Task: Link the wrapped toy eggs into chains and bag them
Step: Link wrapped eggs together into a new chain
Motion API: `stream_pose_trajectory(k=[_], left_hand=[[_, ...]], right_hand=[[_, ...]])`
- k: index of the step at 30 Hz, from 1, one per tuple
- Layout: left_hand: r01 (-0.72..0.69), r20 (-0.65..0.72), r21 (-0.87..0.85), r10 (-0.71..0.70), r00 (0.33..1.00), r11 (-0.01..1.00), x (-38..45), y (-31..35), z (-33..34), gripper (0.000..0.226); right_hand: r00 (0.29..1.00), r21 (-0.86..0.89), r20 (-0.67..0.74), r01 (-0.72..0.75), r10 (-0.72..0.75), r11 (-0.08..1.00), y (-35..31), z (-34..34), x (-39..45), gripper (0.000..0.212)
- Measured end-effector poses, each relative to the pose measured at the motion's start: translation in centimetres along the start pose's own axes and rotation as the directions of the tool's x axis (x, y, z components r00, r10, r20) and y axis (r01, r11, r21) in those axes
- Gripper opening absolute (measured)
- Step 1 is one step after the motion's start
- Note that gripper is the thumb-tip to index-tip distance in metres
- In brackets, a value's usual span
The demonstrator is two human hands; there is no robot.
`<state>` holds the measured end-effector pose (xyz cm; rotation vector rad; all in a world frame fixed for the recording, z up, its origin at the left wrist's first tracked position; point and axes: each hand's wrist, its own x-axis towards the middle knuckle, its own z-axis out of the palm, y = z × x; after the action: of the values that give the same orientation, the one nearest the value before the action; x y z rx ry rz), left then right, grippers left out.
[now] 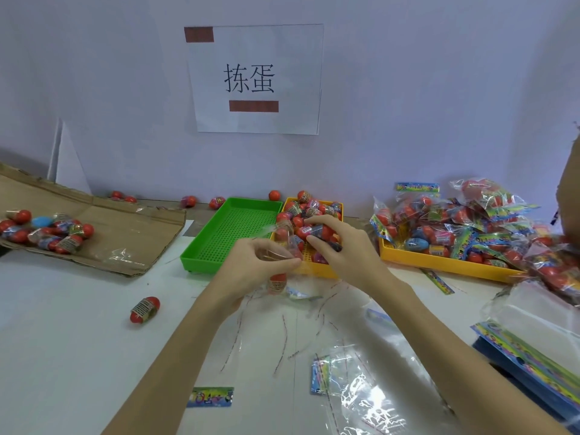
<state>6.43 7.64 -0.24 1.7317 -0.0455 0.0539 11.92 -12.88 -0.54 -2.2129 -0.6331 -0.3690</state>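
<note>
My left hand grips a clear plastic bag by its upper part; a red wrapped egg hangs inside it below my fingers. My right hand pinches another red wrapped egg above the small yellow tray, which is heaped with wrapped eggs. The two hands are close together over that tray's near edge. One loose red egg lies on the white table to the left.
An empty green tray stands left of the yellow one. A larger yellow tray at right holds filled bags. Cardboard at left carries more eggs. Empty clear bags, printed header cards and thin strips lie near me.
</note>
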Motion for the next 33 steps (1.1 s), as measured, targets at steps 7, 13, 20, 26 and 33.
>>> stream_pose_trajectory(k=[7, 13, 20, 26, 33], left_hand=[[-0.028, 0.104, 0.015, 0.026, 0.994, 0.999, -0.4, 0.1, 0.5, 0.020], [0.016, 0.186, 0.024, -0.021, 0.982, 1.000, -0.5, 0.0, 0.9, 0.023], [-0.013, 0.154, 0.018, 0.010, 0.988, 1.000, -0.4, -0.4, 1.9, 0.023], [-0.084, 0.161, 0.071, 0.071, 0.984, 0.994, -0.1, -1.0, 2.6, 0.026], [-0.144, 0.159, 0.085, 0.129, 0.979, 0.986, -0.4, -0.8, 2.7, 0.033]], right_hand=[[0.960, 0.155, -0.226, -0.133, 0.166, 0.979, 0.3, -0.2, -2.4, 0.025], [0.924, 0.506, -0.214, -0.171, 0.316, 0.845, -1.1, -0.4, -3.7, 0.035], [0.967, 0.721, -0.160, -0.022, 0.197, 0.693, -3.7, -2.0, -4.3, 0.025], [0.976, 0.365, -0.210, 0.138, -0.063, 0.921, -4.8, -1.9, -4.5, 0.037], [0.961, 0.015, -0.200, 0.201, -0.194, 0.980, -3.1, -2.6, -4.1, 0.038]])
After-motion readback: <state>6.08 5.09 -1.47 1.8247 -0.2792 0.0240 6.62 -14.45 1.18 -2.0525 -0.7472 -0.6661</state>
